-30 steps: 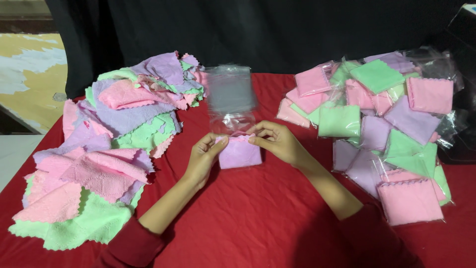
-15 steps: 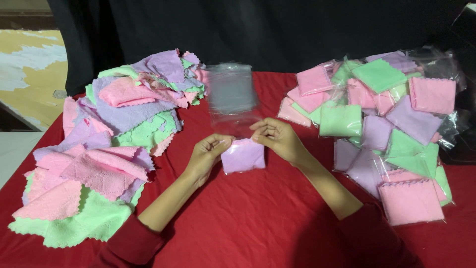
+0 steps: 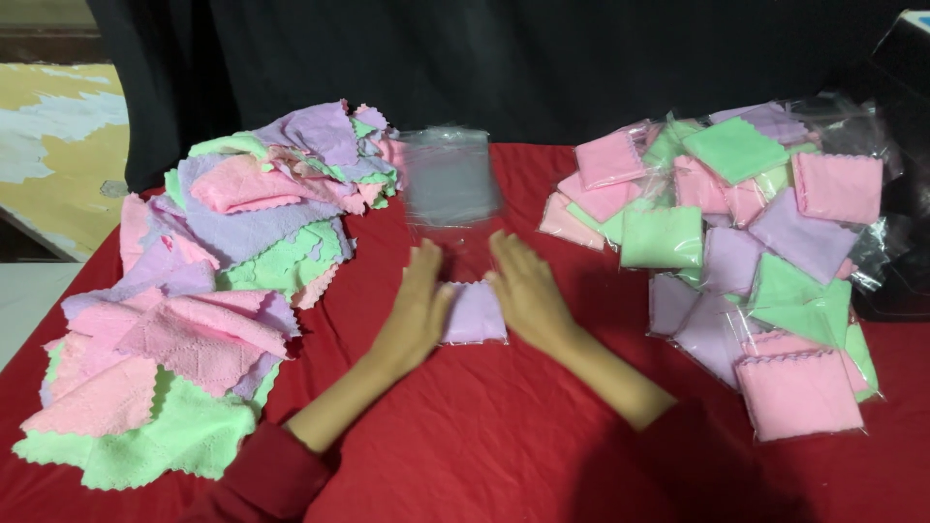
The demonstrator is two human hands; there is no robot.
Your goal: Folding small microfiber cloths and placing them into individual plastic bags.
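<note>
Lilac cloth [image 3: 474, 312] (soft, square) between flat hands.

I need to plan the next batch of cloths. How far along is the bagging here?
Done: a large pile of bagged cloths lies on the right of the red table. In hand: the left hand and right hand press flat on a lilac cloth in a bag. Left: a big heap of loose cloths on the left and a stack of empty clear bags.
</note>
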